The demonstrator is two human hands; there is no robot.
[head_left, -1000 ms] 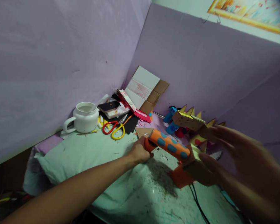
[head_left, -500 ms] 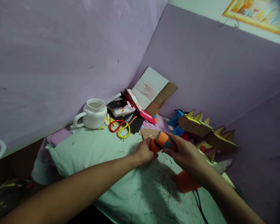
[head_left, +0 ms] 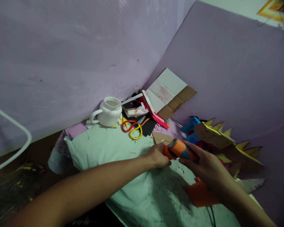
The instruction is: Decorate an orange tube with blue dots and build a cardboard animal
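left hand [head_left: 159, 155] closed on an orange piece [head_left: 167, 152], right hand [head_left: 205, 162] on a spotted tube [head_left: 181, 148], i'm seemingly aligning them, needing steadiness next.

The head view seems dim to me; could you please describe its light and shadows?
Head view: dim light overall; a soft shadow on the green cloth below the left hand and right hand; pale streaks high on the purple wall; the picture's top right corner fades dark.

The right hand [head_left: 207, 160], which was blurred and farther to the right one second ago, is now grasping the orange spotted piece [head_left: 181, 149] and covering most spots. The view is turning left: a curved white thing [head_left: 29, 138] is appearing.
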